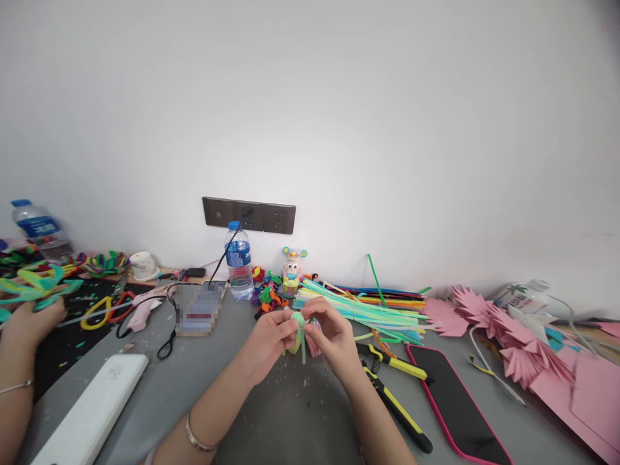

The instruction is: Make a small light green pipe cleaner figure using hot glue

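Observation:
A small light-green pipe-cleaner piece [298,319], coiled at the top with a strip hanging down, is between my two hands above the grey table. My left hand [271,339] pinches it from the left with thumb and index finger. On its other side, the bent fingers of my right hand [329,332] close on the piece near the hanging strip. Pale yellow and pink pieces show just behind and below my fingertips, partly hidden. A bundle of pastel pipe cleaners [358,309] lies beyond my right hand.
Yellow-black pliers [400,408] and a pink-edged phone [458,403] lie at right, beside folded pink paper [527,349]. A water bottle [239,265] and small figurine [291,271] stand behind. At left are a white box [94,410], glue gun [141,314] and another person's hand [29,326].

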Available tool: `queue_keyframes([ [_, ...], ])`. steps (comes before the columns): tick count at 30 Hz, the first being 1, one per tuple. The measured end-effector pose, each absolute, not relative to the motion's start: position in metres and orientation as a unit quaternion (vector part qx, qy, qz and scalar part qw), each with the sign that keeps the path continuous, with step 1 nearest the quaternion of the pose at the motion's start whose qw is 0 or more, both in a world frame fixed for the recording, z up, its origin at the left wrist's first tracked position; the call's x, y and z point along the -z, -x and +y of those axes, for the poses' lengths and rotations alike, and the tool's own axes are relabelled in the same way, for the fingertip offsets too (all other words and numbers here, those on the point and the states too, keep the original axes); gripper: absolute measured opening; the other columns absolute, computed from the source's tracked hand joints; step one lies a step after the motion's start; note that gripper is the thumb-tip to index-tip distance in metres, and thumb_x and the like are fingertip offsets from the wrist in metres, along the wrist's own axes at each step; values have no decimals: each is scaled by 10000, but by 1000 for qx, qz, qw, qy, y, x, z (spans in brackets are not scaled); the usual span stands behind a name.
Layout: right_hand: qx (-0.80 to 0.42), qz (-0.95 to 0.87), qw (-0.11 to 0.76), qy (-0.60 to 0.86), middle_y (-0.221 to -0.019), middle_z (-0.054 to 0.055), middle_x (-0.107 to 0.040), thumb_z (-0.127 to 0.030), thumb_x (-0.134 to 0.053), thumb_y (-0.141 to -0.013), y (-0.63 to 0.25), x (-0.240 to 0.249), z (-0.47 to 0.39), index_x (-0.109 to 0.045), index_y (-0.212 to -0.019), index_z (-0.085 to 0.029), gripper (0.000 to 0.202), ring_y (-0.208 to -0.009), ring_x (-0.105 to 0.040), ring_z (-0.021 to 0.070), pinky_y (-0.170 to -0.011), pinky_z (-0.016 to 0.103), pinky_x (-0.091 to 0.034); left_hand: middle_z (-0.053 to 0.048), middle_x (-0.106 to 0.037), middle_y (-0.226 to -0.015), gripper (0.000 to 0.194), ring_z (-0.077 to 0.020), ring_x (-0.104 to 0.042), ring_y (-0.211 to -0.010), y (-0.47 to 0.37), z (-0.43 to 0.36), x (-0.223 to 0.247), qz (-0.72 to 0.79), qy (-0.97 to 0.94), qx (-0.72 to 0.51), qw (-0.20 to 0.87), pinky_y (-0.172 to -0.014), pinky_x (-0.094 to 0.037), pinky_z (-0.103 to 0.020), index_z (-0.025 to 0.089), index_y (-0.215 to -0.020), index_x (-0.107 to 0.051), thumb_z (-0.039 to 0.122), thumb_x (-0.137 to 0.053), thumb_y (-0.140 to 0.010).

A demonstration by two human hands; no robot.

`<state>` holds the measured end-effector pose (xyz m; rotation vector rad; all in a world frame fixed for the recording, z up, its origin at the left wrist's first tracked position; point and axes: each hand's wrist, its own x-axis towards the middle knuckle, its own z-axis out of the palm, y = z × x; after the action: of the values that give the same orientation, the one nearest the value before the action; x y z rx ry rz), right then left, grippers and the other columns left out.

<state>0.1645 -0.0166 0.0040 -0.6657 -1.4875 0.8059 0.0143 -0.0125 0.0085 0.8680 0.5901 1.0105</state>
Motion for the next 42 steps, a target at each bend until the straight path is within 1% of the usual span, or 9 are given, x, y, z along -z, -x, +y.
queue_keyframes([
  [4,-395,-602,613,325,-794,49,-591,-419,-560,-879,-165,-5,-19,-662,-952,-241,218,-761,-569,209,-645,329,-483,35,-418,-596,271,-70,-316,-557,-16,-13,-7,254,-371,-459,766,-520,-275,-214,112,-671,-616,322,-788,-670],
  [9,-478,-586,563,333,-785,36,-615,-383,-648,-825,-167,-2,-16,-680,-907,-236,171,-674,-562,173,-542,273,-456,35,-412,-607,281,-66,-314,-552,-14,-11,-5,241,-367,-455,775,-518,-272,-215,110,-678,-609,324,-791,-670],
  [13,-567,-553,513,332,-693,-11,-578,-387,-694,-786,-172,0,-15,-667,-888,-216,202,-492,-443,95,-434,219,-364,68,-342,-544,318,-50,-245,-505,-11,-11,-7,254,-364,-453,773,-490,-229,-210,119,-630,-572,326,-813,-644],
  [21,-676,-492,466,289,-543,-70,-467,-366,-716,-783,-174,3,-17,-625,-817,-166,223,-444,-388,48,-435,171,-293,110,-256,-468,317,-26,-164,-444,-10,-13,-10,265,-363,-422,788,-441,-173,-202,118,-626,-577,307,-831,-626],
  [24,-718,-464,443,269,-538,-77,-491,-359,-731,-769,-176,3,-18,-599,-812,-172,233,-392,-409,36,-409,159,-320,100,-322,-453,290,-23,-247,-422,-12,-12,-5,261,-348,-420,796,-458,-260,-191,114,-645,-602,301,-824,-638],
  [27,-748,-447,422,250,-562,-56,-571,-343,-727,-779,-177,3,-19,-582,-839,-173,231,-416,-530,60,-429,155,-405,7,-565,-557,282,-81,-497,-500,-14,-13,-5,255,-345,-409,805,-559,-404,-229,115,-693,-633,324,-816,-642],
  [29,-753,-442,424,242,-584,-30,-617,-327,-723,-788,-177,3,-19,-583,-848,-164,223,-483,-612,86,-471,157,-459,-54,-659,-658,289,-133,-588,-565,-15,-15,-6,244,-355,-402,808,-600,-443,-263,114,-717,-647,348,-806,-651],
  [34,-745,-429,453,237,-655,11,-676,-309,-738,-775,-174,1,-19,-621,-831,-144,210,-593,-671,100,-552,149,-515,-23,-651,-581,270,-101,-564,-501,-15,-15,-9,248,-346,-420,802,-559,-424,-225,121,-682,-658,324,-828,-628],
  [42,-751,-404,474,220,-647,2,-673,-265,-769,-746,-174,3,-18,-656,-793,-144,173,-576,-652,81,-564,142,-524,20,-574,-495,251,-67,-510,-476,-16,-16,-11,249,-327,-425,806,-526,-385,-185,122,-641,-677,289,-857,-587],
])
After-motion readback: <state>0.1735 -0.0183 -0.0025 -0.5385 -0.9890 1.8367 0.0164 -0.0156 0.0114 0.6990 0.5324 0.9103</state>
